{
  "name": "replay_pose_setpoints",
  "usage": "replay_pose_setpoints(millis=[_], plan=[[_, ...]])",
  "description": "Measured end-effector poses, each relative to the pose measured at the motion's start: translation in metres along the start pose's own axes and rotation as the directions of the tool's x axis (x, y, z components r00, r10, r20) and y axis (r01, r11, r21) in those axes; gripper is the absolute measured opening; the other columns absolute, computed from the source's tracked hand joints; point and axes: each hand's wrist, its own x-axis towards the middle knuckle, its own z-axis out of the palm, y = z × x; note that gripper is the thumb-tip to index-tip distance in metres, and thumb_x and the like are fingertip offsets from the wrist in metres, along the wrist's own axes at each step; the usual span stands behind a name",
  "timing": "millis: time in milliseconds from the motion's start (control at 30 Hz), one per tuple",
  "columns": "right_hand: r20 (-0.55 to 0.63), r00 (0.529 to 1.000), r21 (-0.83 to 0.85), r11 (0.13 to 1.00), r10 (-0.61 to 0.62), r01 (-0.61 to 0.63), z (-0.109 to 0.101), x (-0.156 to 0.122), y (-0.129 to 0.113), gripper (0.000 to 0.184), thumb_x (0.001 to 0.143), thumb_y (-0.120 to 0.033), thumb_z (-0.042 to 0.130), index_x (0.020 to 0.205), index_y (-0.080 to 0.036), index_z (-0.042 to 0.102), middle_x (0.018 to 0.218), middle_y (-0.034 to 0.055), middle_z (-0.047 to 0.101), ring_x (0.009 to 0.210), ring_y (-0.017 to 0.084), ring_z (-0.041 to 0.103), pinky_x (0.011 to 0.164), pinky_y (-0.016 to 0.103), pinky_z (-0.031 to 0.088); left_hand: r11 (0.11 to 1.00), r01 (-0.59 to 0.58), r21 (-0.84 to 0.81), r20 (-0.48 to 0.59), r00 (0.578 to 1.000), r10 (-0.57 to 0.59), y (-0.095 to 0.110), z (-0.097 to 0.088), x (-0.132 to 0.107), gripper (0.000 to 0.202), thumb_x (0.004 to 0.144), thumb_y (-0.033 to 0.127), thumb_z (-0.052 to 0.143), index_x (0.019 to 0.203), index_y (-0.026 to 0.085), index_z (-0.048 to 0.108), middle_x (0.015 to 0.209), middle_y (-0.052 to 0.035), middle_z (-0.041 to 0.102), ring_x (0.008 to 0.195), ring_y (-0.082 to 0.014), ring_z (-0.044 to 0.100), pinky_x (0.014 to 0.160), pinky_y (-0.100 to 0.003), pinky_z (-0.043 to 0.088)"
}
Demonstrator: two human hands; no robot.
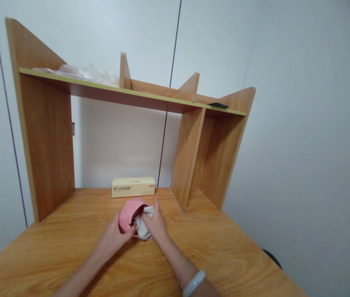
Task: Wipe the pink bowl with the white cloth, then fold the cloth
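Note:
A pink bowl [129, 213] lies tilted on its side on the wooden desk [69, 247], its mouth turned to the right. My left hand [115, 236] is wrapped round the bowl's outer wall from the left. My right hand [155, 225] presses a white cloth [143, 227] into the bowl's opening, fingers closed on the cloth. A pale bangle and a thin chain sit on my right wrist.
A long beige box [133, 187] with a red end lies just behind the bowl by the wall. A wooden shelf unit [48, 144] stands on the desk, with clear plastic wrap [85, 73] and a dark flat object [218, 105] on top.

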Motion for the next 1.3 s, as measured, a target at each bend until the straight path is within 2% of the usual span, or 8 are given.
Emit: replay_pose_setpoints(millis=[167, 400, 733, 867, 967, 1133, 1233, 1300], plan=[[-0.029, 0.999, -0.053, 0.998, 0.034, -0.035, -0.005, -0.001, -0.005, 0.064, 0.071, -0.027, 0.053, 0.130, -0.017, 0.030, 0.092, 0.0084, 0.065, 0.089, 0.021, 0.060, 0.070, 0.027, 0.042, 0.999, 0.038, 0.027, -0.003, 0.999, -0.037, -0.001, 0.001, 0.002, 0.051, 0.062, 0.043, 0.058, 0.102, 0.011, 0.051, 0.090, -0.0115, 0.065, 0.080, -0.0247, 0.062, 0.071, -0.034, 0.047], [-0.073, 0.997, -0.172, 0.985, -0.032, 0.019, -0.011, -0.004, -0.007, 0.063, 0.071, -0.026, 0.053, 0.130, -0.021, 0.030, 0.086, 0.0069, 0.066, 0.082, 0.021, 0.061, 0.067, 0.027, 0.041, 0.998, 0.046, 0.047, 0.014, 0.999, -0.046, 0.002, 0.002, -0.002, 0.055, 0.061, 0.044, 0.057, 0.104, 0.011, 0.050, 0.092, -0.0130, 0.064, 0.081, -0.0257, 0.061, 0.071, -0.035, 0.047], [0.059, 0.998, -0.018, 1.000, 0.016, -0.015, 0.001, 0.005, 0.010, 0.057, 0.071, -0.024, 0.050, 0.126, -0.018, 0.036, 0.095, 0.0075, 0.064, 0.088, 0.018, 0.060, 0.071, 0.026, 0.042, 1.000, 0.020, 0.023, 0.047, 0.999, -0.021, 0.001, 0.003, -0.004, 0.058, 0.062, 0.047, 0.057, 0.109, 0.013, 0.048, 0.092, -0.0115, 0.064, 0.081, -0.0253, 0.061, 0.072, -0.035, 0.046], [0.029, 1.000, 0.063, 0.998, -0.007, 0.005, 0.003, 0.004, 0.012, 0.054, 0.071, -0.023, 0.050, 0.123, -0.018, 0.040, 0.095, 0.0070, 0.064, 0.087, 0.018, 0.059, 0.073, 0.026, 0.042, 0.999, 0.010, -0.051, 0.090, 0.996, -0.005, -0.001, 0.003, -0.005, 0.063, 0.065, 0.048, 0.056, 0.116, 0.013, 0.041, 0.105, -0.0129, 0.060, 0.093, -0.0249, 0.058, 0.083, -0.037, 0.043], [-0.028, 0.999, 0.149, 0.988, -0.032, 0.035, 0.004, 0.002, 0.012, 0.051, 0.070, -0.021, 0.049, 0.121, -0.020, 0.043, 0.095, 0.0060, 0.064, 0.088, 0.018, 0.059, 0.075, 0.028, 0.042, 0.992, -0.001, -0.129, 0.067, 0.998, 0.010, -0.002, 0.002, -0.005, 0.066, 0.069, 0.047, 0.052, 0.123, 0.014, 0.031, 0.120, -0.0143, 0.050, 0.107, -0.0241, 0.051, 0.093, -0.037, 0.037], [-0.105, 0.993, 0.306, 0.949, -0.049, 0.079, 0.007, -0.002, 0.012, 0.054, 0.070, -0.021, 0.047, 0.123, -0.020, 0.041, 0.098, 0.0048, 0.063, 0.092, 0.018, 0.057, 0.081, 0.029, 0.041, 0.920, 0.092, -0.380, 0.102, 0.993, -0.057, -0.001, 0.007, -0.006, 0.077, 0.070, 0.047, 0.052, 0.129, 0.014, 0.015, 0.121, -0.0167, 0.048, 0.103, -0.0230, 0.054, 0.088, -0.037, 0.043], [-0.106, 0.993, 0.404, 0.911, -0.042, 0.082, 0.010, -0.003, 0.013, 0.057, 0.070, -0.022, 0.047, 0.125, -0.019, 0.038, 0.104, 0.0053, 0.061, 0.096, 0.018, 0.055, 0.085, 0.030, 0.040, 0.892, 0.104, -0.439, 0.095, 0.993, -0.069, -0.002, 0.015, -0.008, 0.085, 0.061, 0.046, 0.063, 0.127, 0.014, 0.020, 0.121, -0.0169, 0.047, 0.102, -0.0235, 0.054, 0.085, -0.036, 0.045], [-0.098, 0.995, 0.457, 0.886, -0.032, 0.074, 0.013, -0.002, 0.015, 0.055, 0.070, -0.023, 0.047, 0.124, -0.019, 0.039, 0.107, 0.0056, 0.059, 0.098, 0.018, 0.054, 0.087, 0.030, 0.039, 0.905, 0.090, -0.416, 0.096, 0.994, -0.054, -0.001, 0.017, -0.010, 0.080, 0.058, 0.044, 0.066, 0.122, 0.014, 0.028, 0.117, -0.0153, 0.050, 0.101, -0.0240, 0.054, 0.084, -0.036, 0.046]])
